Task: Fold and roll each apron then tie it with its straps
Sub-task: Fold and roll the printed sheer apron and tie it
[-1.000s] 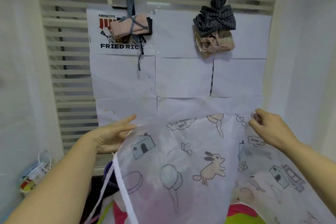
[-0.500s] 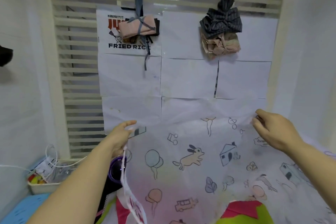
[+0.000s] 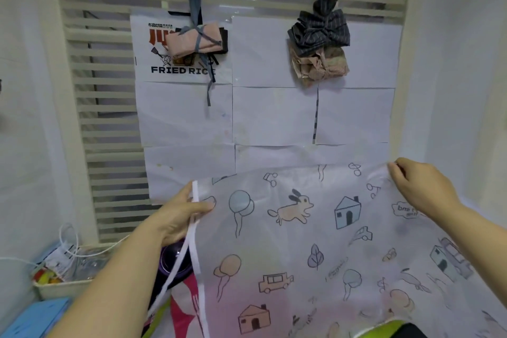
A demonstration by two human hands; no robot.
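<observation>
Two hands hold a thin white apron (image 3: 301, 241) spread out in the air. The left hand (image 3: 178, 217) pinches its upper left corner between thumb and fingers, and a white strap (image 3: 189, 244) trails down from that grip. The right hand (image 3: 422, 189) pinches the upper right corner with curled fingers. The apron's top edge runs almost level between them, and the cloth, printed with a rabbit, houses, balloons and cars, hangs down toward the person.

Behind it, white paper sheets (image 3: 274, 115) cover a slatted blind (image 3: 109, 90). High on the blind, a pink rolled bundle (image 3: 194, 40) tied with a blue-grey strap hangs at the left. A dark striped bundle (image 3: 319, 31) hangs at the right, with a beige bundle (image 3: 319, 64) just under it. A white tray (image 3: 55, 287) of clutter sits at the lower left.
</observation>
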